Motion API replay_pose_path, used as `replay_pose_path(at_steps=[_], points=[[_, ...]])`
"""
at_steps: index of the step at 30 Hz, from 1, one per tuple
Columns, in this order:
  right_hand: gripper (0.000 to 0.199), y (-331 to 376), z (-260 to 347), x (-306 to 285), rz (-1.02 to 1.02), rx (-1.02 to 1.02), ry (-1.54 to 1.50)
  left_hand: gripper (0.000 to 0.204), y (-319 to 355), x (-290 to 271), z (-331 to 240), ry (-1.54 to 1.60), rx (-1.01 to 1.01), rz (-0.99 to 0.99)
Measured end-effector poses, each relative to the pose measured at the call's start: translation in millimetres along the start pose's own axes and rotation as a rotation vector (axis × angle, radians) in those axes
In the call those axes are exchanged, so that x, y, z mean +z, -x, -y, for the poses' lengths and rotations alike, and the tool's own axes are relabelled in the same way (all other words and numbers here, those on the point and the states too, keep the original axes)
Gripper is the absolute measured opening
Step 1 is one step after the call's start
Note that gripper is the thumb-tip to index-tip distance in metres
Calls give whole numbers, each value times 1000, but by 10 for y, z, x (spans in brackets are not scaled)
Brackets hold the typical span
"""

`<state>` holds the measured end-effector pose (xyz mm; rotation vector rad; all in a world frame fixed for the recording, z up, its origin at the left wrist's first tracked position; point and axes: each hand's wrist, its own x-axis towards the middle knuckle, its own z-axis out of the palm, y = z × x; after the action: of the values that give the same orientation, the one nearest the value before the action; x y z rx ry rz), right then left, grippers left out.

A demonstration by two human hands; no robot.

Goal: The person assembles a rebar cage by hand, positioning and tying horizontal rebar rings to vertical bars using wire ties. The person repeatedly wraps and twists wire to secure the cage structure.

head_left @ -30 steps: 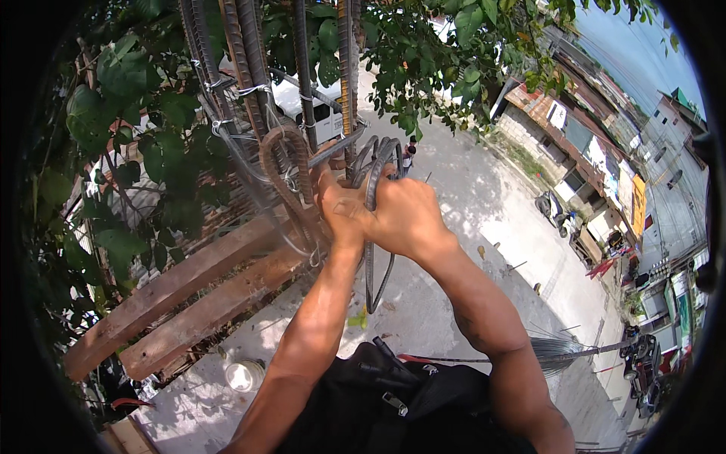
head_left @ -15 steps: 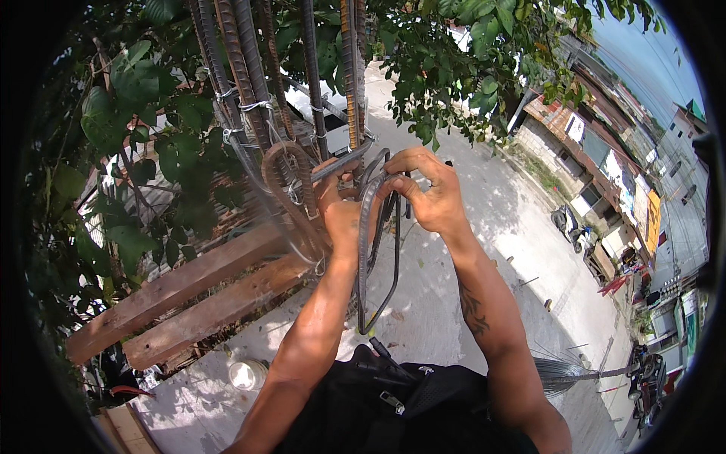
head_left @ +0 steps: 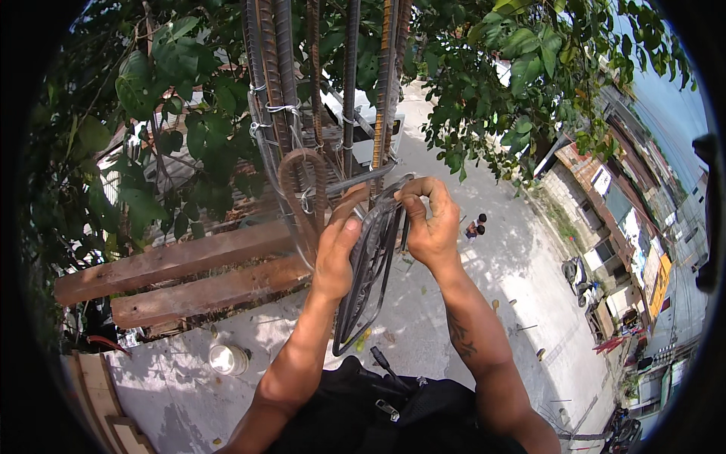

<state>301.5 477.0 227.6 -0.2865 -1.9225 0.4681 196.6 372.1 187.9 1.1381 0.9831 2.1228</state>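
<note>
We are holding a bundle of bent steel ties (head_left: 369, 276) just in front of the rebar column (head_left: 318, 98), and both grips are clenched on it: the left hand (head_left: 336, 250) is clamping the bundle's left side, while the right hand (head_left: 429, 227) is pinching its upper rim with curled fingers (head_left: 417, 198). The bundle is hanging tilted below the column's hooked bar (head_left: 302, 189), touching or nearly touching it; we cannot tell which. To do this step well, we judge that we should be peeling one tie off with the right fingers while the left is keeping the rest squeezed flat, so none slides loose. Beyond the column the ground is dropping away to a street (head_left: 522, 287) well below, where two people (head_left: 476, 225) are standing, so anything slipping from our grips could fall toward them. Left of the column, two timber beams (head_left: 189, 276) and thick leaves (head_left: 174, 113) are crowding in, leaving little swing room there; right of the column the air is open, and that side is looking freest for moving our elbows.
</note>
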Motion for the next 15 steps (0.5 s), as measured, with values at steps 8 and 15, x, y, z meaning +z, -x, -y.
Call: replay_pose_path(at_steps=[8, 15], points=[[11, -31, -103, -2, 66, -152, -48, 37, -158, 254, 222, -744, 77, -302], [46, -264, -125, 22, 173, 199, -268, 57, -140, 133, 347, -836, 265, -227]])
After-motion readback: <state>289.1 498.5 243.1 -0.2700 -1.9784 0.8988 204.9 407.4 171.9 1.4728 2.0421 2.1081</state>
